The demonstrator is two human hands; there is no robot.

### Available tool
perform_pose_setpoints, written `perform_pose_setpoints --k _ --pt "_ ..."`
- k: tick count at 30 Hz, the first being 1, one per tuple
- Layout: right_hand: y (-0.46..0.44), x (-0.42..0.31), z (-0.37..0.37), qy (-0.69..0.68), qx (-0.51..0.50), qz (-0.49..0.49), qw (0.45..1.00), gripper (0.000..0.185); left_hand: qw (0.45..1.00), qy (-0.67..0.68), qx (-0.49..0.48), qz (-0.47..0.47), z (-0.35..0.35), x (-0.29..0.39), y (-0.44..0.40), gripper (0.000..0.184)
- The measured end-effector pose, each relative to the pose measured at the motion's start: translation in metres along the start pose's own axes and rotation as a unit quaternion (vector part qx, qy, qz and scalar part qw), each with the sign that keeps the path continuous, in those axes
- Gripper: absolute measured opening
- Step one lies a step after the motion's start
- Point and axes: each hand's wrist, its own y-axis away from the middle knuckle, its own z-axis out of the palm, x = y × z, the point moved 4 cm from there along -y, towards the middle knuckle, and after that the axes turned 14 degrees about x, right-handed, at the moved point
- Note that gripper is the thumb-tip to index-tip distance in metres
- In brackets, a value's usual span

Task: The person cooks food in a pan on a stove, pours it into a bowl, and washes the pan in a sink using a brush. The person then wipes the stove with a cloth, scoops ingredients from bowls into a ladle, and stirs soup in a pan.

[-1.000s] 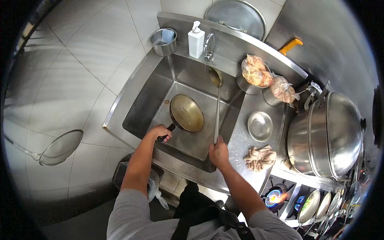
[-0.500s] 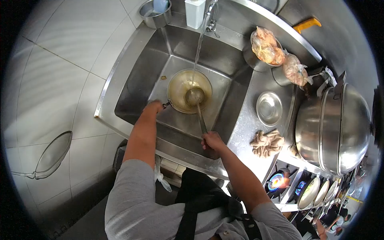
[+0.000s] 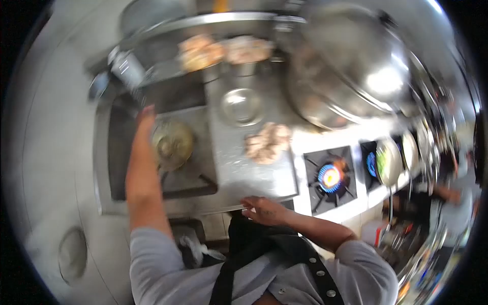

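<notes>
Pan (image 3: 184, 138): dull yellow-brown. Shirt (image 3: 155, 254): plain grey; apron (image 3: 269, 243): black, silvery studs (image 3: 320, 273). Pump bottle (image 3: 128, 68): white. Lumpy heap (image 3: 267, 144): pale beige. Flame (image 3: 331, 177): blue ring, yellow-white middle, orange fringe. Bagged bundle (image 3: 200, 53), to my eye: orange-pink.

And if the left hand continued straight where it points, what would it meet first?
Probably the faucet, just ahead of the left hand; motion blur hides whether they touch.

Pan (image 3: 182, 138), sink (image 3: 202, 137): metal. Pot (image 3: 319, 81), bowl (image 3: 241, 108): glossy metal. Shirt (image 3: 155, 259): matt cloth.
</notes>
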Motion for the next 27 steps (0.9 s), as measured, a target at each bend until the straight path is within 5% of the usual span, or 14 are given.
perform_pose_setpoints --k 1,2,4,5,7,9,11,17,23,25,26,27 --pt "0.027 0.013 -0.018 0.032 0.008 0.02 0.999 0.043 0.99 -0.085 -0.034 -0.106 -0.036 0.093 0.059 0.077" --pt "0.056 0.029 -0.033 0.06 0.014 0.041 0.997 0.044 0.986 0.019 -0.073 -0.145 -0.008 0.018 0.031 0.082" --pt "0.108 0.07 -0.057 0.125 0.031 0.053 0.99 0.045 0.984 -0.026 -0.088 -0.149 -0.046 0.18 0.134 0.082" --pt "0.133 0.089 -0.069 0.121 0.022 0.099 0.987 0.046 0.982 -0.145 -0.012 -0.118 -0.051 0.23 0.172 0.077" --pt "0.182 0.132 -0.092 0.117 0.053 0.108 0.986 0.044 0.954 -0.299 -0.005 -0.026 -0.03 0.297 0.239 0.079" --pt "0.227 0.153 -0.112 0.127 0.084 0.144 0.978 0.044 0.923 -0.166 -0.061 0.342 0.018 0.261 0.242 0.084" --pt "0.272 0.174 -0.14 0.125 0.073 0.187 0.972 0.044 0.912 -0.263 -0.09 0.303 0.056 0.302 0.27 0.086" --pt "0.434 0.27 -0.17 0.137 0.256 0.299 0.909 0.042 0.876 -0.405 -0.186 0.186 0.121 0.332 0.282 0.076" --pt "0.554 0.31 -0.155 0.117 0.316 0.439 0.833 0.041 0.863 -0.458 -0.076 0.201 0.121 0.373 0.329 0.028" --pt "0.574 0.321 -0.139 0.12 0.349 0.448 0.814 0.041 0.935 -0.299 0.1 0.163 0.121 0.337 0.307 0.017" --pt "0.582 0.32 -0.13 0.112 0.366 0.454 0.805 0.041 0.954 -0.231 0.103 0.163 0.112 0.325 0.293 0.017" --pt "0.589 0.316 -0.124 0.107 0.381 0.458 0.796 0.04 0.97 -0.181 0.151 0.057 0.1 0.318 0.275 0.019"
